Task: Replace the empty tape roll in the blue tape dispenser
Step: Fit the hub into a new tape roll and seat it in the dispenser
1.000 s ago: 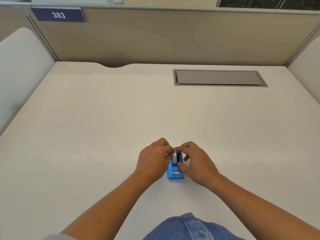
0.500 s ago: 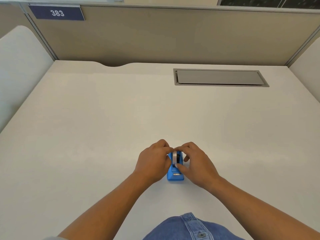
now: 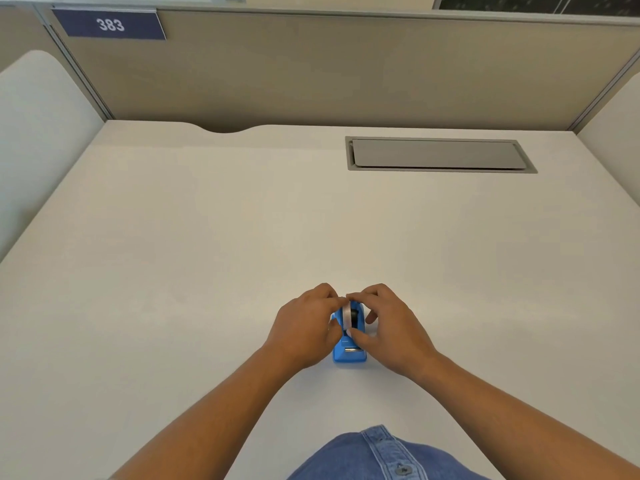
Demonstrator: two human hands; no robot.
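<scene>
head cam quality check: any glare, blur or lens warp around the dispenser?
Head view: soft, even light, no glare on the desk; only faint shadows under the left hand and right hand. Blue tape dispenser is reasonably sharp, but the tape roll is small, pale and partly hidden by fingers. Wide-angle warp bows the partition edges and splays the forearms.

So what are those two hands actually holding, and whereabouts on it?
Both hands, left and right, pinch the whitish tape roll by its rim, as it sits in the blue dispenser.
</scene>
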